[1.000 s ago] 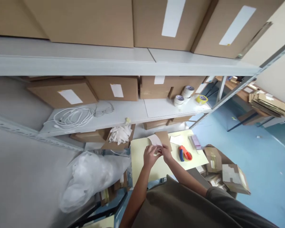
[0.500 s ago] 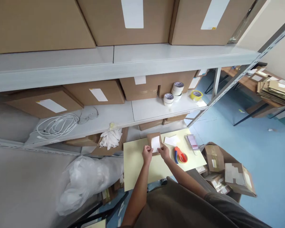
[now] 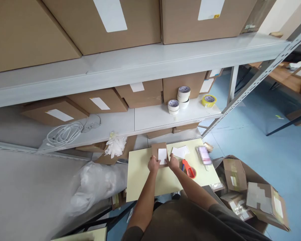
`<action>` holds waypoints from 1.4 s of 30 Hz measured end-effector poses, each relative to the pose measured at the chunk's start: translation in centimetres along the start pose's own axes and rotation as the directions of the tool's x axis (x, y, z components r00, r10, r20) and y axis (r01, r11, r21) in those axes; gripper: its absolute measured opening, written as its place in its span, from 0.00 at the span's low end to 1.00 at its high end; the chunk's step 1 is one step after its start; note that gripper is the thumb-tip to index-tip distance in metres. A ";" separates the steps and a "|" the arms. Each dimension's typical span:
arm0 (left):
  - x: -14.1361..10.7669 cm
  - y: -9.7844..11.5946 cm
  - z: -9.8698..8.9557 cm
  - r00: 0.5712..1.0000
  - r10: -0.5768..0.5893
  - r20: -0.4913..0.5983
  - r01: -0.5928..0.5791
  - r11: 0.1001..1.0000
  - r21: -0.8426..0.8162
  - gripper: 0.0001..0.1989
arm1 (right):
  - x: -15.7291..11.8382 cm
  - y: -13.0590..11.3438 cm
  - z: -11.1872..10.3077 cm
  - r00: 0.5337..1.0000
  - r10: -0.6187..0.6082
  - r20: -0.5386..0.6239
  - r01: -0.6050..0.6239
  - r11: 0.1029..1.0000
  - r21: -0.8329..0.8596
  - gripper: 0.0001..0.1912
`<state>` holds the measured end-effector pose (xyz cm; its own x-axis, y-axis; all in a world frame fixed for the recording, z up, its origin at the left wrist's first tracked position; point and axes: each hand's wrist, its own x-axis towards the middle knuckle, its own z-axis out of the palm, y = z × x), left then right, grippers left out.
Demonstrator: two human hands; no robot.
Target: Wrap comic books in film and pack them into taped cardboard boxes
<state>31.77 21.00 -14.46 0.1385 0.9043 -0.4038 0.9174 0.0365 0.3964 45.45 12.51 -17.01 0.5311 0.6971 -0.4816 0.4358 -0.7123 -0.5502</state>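
A small brown cardboard box (image 3: 155, 147) lies on the pale yellow table with a white label (image 3: 162, 155) against its upper face. At the label's lower left corner is my left hand (image 3: 153, 164), its fingers closed and the thumb at the edge. My right hand (image 3: 173, 162) pinches the lower right corner in the same way. Beyond the right hand lie white paper sheets (image 3: 180, 152). An orange tape dispenser (image 3: 188, 168) rests beside my right forearm. The undersides of my fingers are hidden.
The pale yellow table (image 3: 137, 177) stands against a metal shelf (image 3: 150, 121) carrying cartons, white tape rolls (image 3: 184, 93), a yellow tape roll (image 3: 209, 100) and a coiled cable (image 3: 65, 134). White gloves (image 3: 115, 146) sit left. Used boxes (image 3: 262, 201) fill a carton at right.
The white label, held slightly raised and curved before, now lies flatter on the box. Both hands have come lower against its bottom corners. The head view has shifted a little.
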 end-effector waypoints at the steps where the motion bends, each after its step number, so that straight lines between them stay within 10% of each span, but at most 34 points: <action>1: -0.2 0.1 0.2 0.995 0.096 -0.006 -0.096 0.995 0.017 0.09 | -0.3 0.5 0.0 0.999 -0.043 -0.010 0.043 0.999 0.004 0.24; 5: -0.1 0.8 1.6 0.882 0.470 0.031 -0.471 0.879 0.076 0.21 | -1.8 2.7 1.4 0.981 -0.186 -0.055 0.189 0.980 0.060 0.27; 16: 1.9 -0.3 3.0 0.897 0.426 0.122 -0.435 0.898 0.065 0.39 | -2.7 4.9 5.6 0.987 -0.163 -0.001 0.140 0.847 0.514 0.35; 24: 3.5 -10.2 -3.8 0.981 0.190 -0.042 -0.186 0.852 -0.490 0.47 | -4.4 -0.1 8.4 0.964 -0.149 -0.220 0.250 0.788 0.562 0.32; 30: 0.8 -15.0 -4.1 0.985 0.155 0.071 -0.053 0.679 -0.733 0.60 | -5.1 -5.1 12.8 0.976 -0.192 -0.101 0.216 0.812 0.542 0.24; 35: 0.8 -14.5 -5.2 0.983 0.160 0.086 -0.044 0.669 -0.742 0.60 | -6.8 -6.6 13.2 0.953 -0.242 -0.183 0.304 0.747 0.591 0.25; 42: 0.1 -8.3 -4.1 0.905 0.403 0.139 -0.166 0.634 -0.755 0.62 | -8.9 -4.4 6.9 0.898 -0.010 -0.440 0.341 0.648 0.681 0.31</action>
<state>22.59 22.58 -14.41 0.5467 0.7737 -0.3202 0.2768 0.1940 0.9411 33.80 9.95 -15.01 0.7923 0.5969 -0.1264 -0.0308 -0.1678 -0.9853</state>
